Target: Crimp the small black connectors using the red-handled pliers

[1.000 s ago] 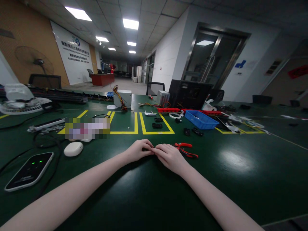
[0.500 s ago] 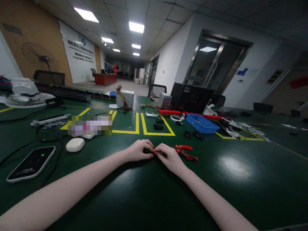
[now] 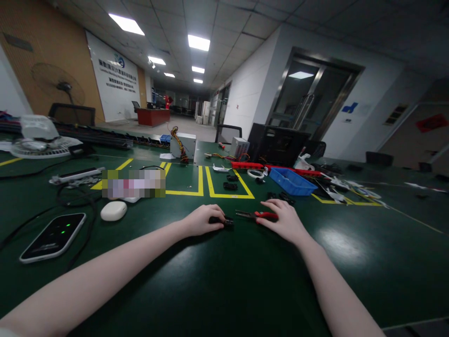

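Observation:
Near the middle of the table, my left hand (image 3: pixel 205 220) is closed around a small black part (image 3: pixel 228 222); its end sticks out past my fingertips and its kind cannot be made out. To the right, my right hand (image 3: pixel 282 220) is over the red-handled pliers (image 3: pixel 264 215), thumb and fingers apart on either side of the handles. The pliers lie on the table with their thin metal jaws pointing left toward the black part. My palm hides the handle ends. Small black parts (image 3: pixel 286 198) lie just beyond my right hand.
Further back stand a blue tray (image 3: pixel 293 181), black pieces (image 3: pixel 230 186) inside yellow tape, a red power strip (image 3: pixel 247 165) and a metal power supply box (image 3: pixel 187 146). On the left are a white rounded case (image 3: pixel 113 211), a phone-like device (image 3: pixel 53 237) and black cables.
My right hand has left the black part and moved right to the pliers, its fingers spreading. My left hand stays in place, still holding the part.

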`<state>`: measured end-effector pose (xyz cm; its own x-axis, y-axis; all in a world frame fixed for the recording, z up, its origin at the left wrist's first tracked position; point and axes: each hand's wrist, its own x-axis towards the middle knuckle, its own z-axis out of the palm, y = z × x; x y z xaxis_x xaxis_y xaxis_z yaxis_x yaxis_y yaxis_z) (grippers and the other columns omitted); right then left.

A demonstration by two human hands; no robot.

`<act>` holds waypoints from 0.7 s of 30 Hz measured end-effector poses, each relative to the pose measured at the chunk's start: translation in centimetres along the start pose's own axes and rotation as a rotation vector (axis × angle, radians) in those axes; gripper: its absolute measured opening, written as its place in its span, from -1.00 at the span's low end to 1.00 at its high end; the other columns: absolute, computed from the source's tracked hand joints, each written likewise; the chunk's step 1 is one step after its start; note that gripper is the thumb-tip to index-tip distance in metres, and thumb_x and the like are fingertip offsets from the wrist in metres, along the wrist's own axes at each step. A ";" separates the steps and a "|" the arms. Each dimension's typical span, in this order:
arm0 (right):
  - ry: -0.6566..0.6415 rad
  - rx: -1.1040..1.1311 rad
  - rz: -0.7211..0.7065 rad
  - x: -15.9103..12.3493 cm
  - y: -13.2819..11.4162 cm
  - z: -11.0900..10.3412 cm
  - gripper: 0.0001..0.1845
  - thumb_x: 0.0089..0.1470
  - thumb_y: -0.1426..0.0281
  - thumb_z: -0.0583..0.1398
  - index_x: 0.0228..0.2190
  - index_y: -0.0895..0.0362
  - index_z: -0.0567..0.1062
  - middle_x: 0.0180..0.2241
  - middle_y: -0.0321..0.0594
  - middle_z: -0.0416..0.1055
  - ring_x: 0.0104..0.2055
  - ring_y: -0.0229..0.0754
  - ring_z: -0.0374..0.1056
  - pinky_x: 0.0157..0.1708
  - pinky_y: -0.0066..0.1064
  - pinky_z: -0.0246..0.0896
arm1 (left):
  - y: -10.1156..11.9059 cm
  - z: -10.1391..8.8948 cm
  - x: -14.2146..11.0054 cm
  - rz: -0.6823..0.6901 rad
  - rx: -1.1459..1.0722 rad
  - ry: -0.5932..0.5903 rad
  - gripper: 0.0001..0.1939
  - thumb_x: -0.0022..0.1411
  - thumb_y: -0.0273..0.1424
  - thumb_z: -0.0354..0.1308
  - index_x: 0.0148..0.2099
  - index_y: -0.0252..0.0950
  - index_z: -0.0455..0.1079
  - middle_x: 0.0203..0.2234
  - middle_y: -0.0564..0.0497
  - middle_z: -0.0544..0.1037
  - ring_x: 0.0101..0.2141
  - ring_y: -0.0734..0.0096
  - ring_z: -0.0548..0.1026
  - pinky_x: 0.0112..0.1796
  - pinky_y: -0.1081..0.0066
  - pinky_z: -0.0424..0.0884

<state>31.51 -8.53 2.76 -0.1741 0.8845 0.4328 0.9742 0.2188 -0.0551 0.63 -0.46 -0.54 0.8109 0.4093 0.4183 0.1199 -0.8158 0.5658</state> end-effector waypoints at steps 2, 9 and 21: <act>-0.134 0.017 0.094 -0.7 2.3 0.7 -0.34 -0.02 -0.10 0.18 0.00 0.06 0.45 0.02 -0.02 0.36 0.05 0.12 0.27 -0.04 -0.01 0.21 | 0.0 -0.1 0.0 -0.006 0.003 0.002 -0.83 0.23 -0.43 0.21 -0.11 -0.30 0.51 -0.14 -0.08 0.51 -0.14 0.33 0.50 -0.07 0.33 0.41; -0.215 0.037 0.113 -1.0 2.7 2.2 -0.28 0.01 -0.12 0.14 0.04 0.10 0.39 0.03 -0.01 0.31 -0.01 0.05 0.29 -0.09 -0.14 0.24 | 0.3 -0.4 -0.2 -0.024 0.028 0.001 -0.77 0.23 -0.42 0.21 -0.05 -0.29 0.49 -0.14 -0.08 0.51 -0.14 0.32 0.50 -0.08 0.33 0.41; -0.023 -0.199 -0.041 -0.1 -0.6 1.1 -0.44 0.02 -0.13 0.12 -0.32 0.14 0.42 -0.30 -0.12 0.40 -0.33 -0.08 0.34 -0.36 -0.28 0.16 | -0.1 -0.3 -0.1 0.001 0.041 -0.005 -0.80 0.24 -0.44 0.21 -0.07 -0.30 0.50 -0.13 -0.07 0.55 -0.11 0.31 0.49 -0.04 0.34 0.39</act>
<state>30.81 -8.26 1.80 -0.2155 0.8863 0.4100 0.9749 0.1715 0.1418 0.41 -0.30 -0.44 0.8138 0.4064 0.4155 0.1423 -0.8325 0.5355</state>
